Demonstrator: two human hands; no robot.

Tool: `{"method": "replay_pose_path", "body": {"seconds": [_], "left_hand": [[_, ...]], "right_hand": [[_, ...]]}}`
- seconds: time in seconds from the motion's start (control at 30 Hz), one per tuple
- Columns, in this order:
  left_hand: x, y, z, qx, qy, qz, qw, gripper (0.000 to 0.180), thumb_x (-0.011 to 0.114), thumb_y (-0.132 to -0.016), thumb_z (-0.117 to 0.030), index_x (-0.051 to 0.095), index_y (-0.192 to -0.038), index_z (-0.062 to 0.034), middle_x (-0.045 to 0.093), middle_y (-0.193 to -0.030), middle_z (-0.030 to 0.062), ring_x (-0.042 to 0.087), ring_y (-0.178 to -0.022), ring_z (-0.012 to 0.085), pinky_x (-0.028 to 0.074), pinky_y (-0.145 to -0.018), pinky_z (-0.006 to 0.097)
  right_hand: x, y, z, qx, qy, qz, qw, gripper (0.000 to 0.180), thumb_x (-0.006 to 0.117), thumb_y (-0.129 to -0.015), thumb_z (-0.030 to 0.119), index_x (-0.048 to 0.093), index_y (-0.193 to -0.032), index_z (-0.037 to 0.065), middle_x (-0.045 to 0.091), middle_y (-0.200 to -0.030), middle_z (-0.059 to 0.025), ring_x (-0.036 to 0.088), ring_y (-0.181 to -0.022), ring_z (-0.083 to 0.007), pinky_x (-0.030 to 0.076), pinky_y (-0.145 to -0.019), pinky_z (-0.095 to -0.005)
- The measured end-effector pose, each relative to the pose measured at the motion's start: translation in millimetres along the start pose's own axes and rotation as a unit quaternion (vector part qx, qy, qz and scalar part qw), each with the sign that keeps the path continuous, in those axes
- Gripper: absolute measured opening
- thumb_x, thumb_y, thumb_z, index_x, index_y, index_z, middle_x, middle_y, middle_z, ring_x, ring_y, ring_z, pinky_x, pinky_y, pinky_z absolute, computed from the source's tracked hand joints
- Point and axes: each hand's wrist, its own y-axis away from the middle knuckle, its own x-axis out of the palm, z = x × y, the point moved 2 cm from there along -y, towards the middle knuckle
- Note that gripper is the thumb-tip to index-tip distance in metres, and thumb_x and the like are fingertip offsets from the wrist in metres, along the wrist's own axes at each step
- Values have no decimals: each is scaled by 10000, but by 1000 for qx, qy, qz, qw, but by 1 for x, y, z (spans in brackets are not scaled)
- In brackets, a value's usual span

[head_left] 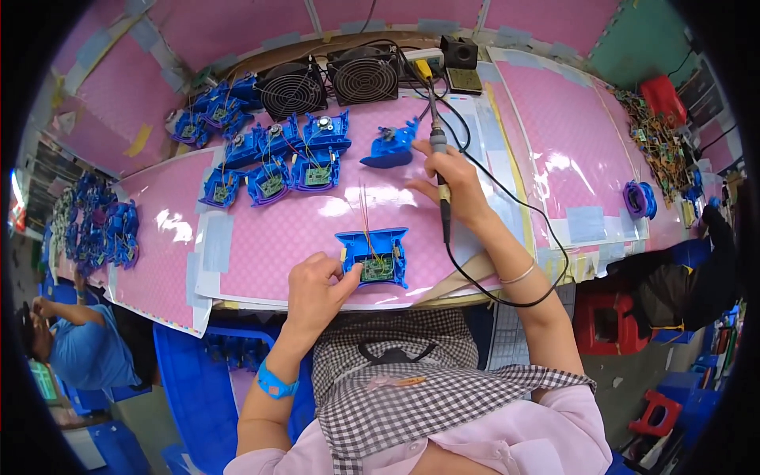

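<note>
Well L of the near hsg [372, 252], a pile of blue units [103, 229] is sitting on the bench [277, 233], prob. too far off to be at risk. Behind-L of the near hsg, blue hsgs w/ PCBs [269, 184] are standing packed in rows, so one knock could be shifting several. Just L of the near hsg, the L hand [317, 289] is resting its thumb at that hsg's L edge, other fingers loosely curled; can't tell if they're pinching it. If they aren't, the hsg could be skidding under a push. The near hsg itself is lying by the bench's front edge, PCB up, thin wires [365, 210] rising loose; w/ nothing holding them, they could be straying onto wrong joints. Behind the near hsg, a lone blue piece [389, 149] is lying close to the R hand [457, 178]; a backswing could be clipping it. Behind-R of the near hsg, the R hand is grasping a soldering iron [438, 141], fingers round the handle, tip pointing away; if hot, a slip nearer the hsg could be melting plastic or burning the L thumb. R of the near hsg, the iron's black cable [568, 261] is looping by the R forearm; a snag could be yanking the tip off line.
</note>
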Motion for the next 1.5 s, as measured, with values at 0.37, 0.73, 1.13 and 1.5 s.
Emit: {"method": "replay_pose_path", "body": {"seconds": [0.37, 0.73, 1.13, 1.5], "left_hand": [[28, -1, -5, -39, 18, 5, 999, 327, 732, -750, -220, 587, -575, 15, 519, -549, 114, 511, -495, 247, 381, -472, 375], [-40, -36, -4, -216, 581, 6, 785, 108, 593, -848, -56, 638, -939, -20, 437, -748, 20, 415, -618, 136, 377, -582, 258], [16, -57, -34, 70, -15, 0, 997, 98, 663, -781, -16, 698, -873, -16, 592, -704, 97, 581, -613, 206, 449, -555, 325], [26, -67, -34, 60, -26, 27, 997, 77, 653, -769, -45, 693, -828, -18, 602, -746, 127, 602, -701, 294, 469, -642, 396]], "right_hand": [[-6, 25, 27, 2, 37, 153, 988, 159, 590, -705, 7, 476, -814, 30, 646, -890, -159, 600, -811, -360, 487, -662, -389], [-51, 92, 78, 239, -236, -148, 930, 647, 444, -888, 631, 426, -1170, 49, 568, -891, -85, 522, -755, -127, 447, -737, -291], [-30, 89, 82, 379, -350, -127, 847, 194, 588, -902, 113, 648, -1001, -42, 640, -743, -113, 605, -603, -141, 486, -565, -248], [-27, 89, 76, 391, -350, -108, 845, 207, 590, -892, 109, 642, -1026, -40, 645, -776, -115, 603, -618, -138, 486, -579, -244]]}}
